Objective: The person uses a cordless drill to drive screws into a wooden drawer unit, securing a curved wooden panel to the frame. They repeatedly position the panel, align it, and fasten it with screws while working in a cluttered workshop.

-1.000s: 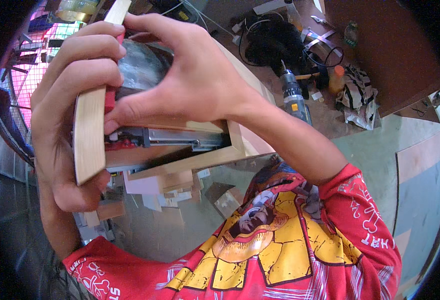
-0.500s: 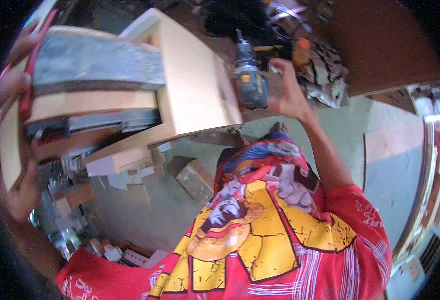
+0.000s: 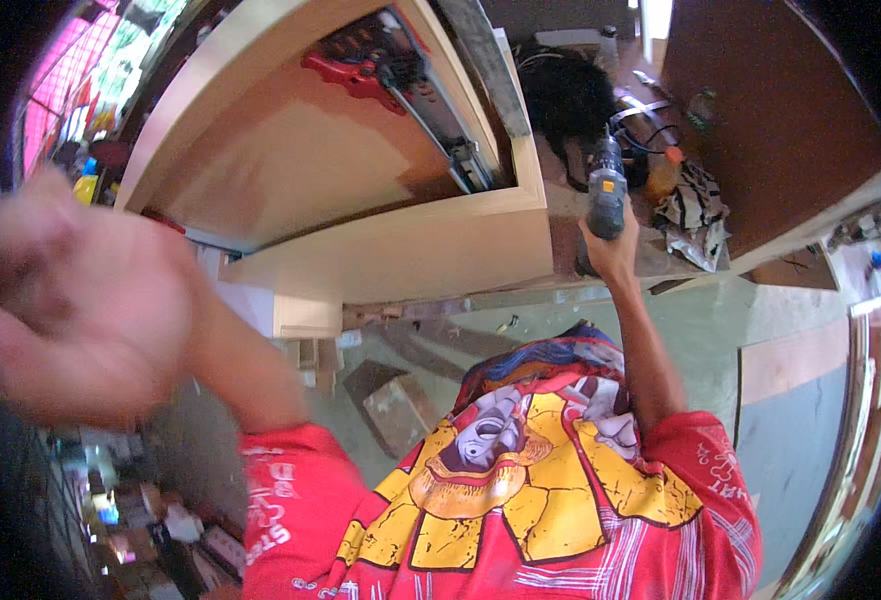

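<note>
My right hand [image 3: 612, 248] is wrapped round the handle of a black cordless drill [image 3: 608, 205], whose chuck points away from me. Raised close to the camera at the left, my left hand [image 3: 90, 300] is smeared by motion, so its fingers cannot be made out. Beyond it, a shallow pale wooden box [image 3: 400, 245] rests on the workbench with its open side up. Inside the box lie a red hand tool [image 3: 355, 82], partly in shade, and a metal drawer slide [image 3: 430, 95] along the right side.
Right of the drill are an orange-capped bottle [image 3: 665, 178] and crumpled wrapping [image 3: 698, 212]. A black bushy heap [image 3: 565, 95] lies behind the drill. A wooden block [image 3: 400, 412] stands on the floor, and boards [image 3: 795, 380] lie at the right.
The wooden box, held up on edge by my left hand before, now lies on the bench. My left hand has come off it. My right hand has taken hold of the drill.
</note>
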A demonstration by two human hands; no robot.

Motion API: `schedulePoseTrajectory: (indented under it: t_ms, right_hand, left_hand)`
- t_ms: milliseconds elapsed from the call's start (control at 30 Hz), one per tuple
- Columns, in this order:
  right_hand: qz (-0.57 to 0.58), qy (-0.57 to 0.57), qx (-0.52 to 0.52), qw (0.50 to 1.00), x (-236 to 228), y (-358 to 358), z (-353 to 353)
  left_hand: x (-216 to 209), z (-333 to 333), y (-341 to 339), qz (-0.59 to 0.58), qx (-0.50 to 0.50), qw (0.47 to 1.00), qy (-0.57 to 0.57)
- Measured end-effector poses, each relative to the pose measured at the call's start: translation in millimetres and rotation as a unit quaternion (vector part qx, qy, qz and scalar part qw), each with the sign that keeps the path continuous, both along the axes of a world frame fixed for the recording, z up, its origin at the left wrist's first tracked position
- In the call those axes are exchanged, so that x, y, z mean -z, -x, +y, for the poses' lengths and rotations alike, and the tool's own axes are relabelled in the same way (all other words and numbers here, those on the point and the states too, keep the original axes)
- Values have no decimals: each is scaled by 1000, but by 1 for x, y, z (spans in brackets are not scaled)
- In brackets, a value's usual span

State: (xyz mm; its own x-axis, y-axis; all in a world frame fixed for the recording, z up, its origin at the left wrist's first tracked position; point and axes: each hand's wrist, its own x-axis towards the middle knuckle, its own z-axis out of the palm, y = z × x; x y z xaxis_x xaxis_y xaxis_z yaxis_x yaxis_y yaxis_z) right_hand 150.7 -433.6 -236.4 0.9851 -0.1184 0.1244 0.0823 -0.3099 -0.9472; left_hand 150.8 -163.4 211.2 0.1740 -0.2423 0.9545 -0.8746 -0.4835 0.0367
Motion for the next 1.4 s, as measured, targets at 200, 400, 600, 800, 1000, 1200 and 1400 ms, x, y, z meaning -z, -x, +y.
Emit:
schedulePoseTrajectory:
  t_ms: [200,400,600,800,1000,1200,1400]
  right_hand:
    - [50,24,85,995,-103,49,-83]
    - [134,-248,71,957,-218,97,-97]
    - [179,-198,120,956,-300,119,-6]
    - [-118,1,-16,993,-236,97,-2]
    - [-93,-70,-150,982,-223,84,-11]
    - [-61,-156,-187,968,-209,84,-19]
    - [-84,-186,-180,962,-200,92,-22]
  left_hand:
    - [161,-46,46,436,-79,888,125]
    - [179,-110,-5,764,132,586,238]
    - [159,-158,-9,666,373,526,376]
    - [169,-151,3,637,379,364,564]
    - [165,-145,11,624,327,341,622]
    - [177,-148,18,604,299,402,620]
    - [174,-157,20,611,302,433,590]
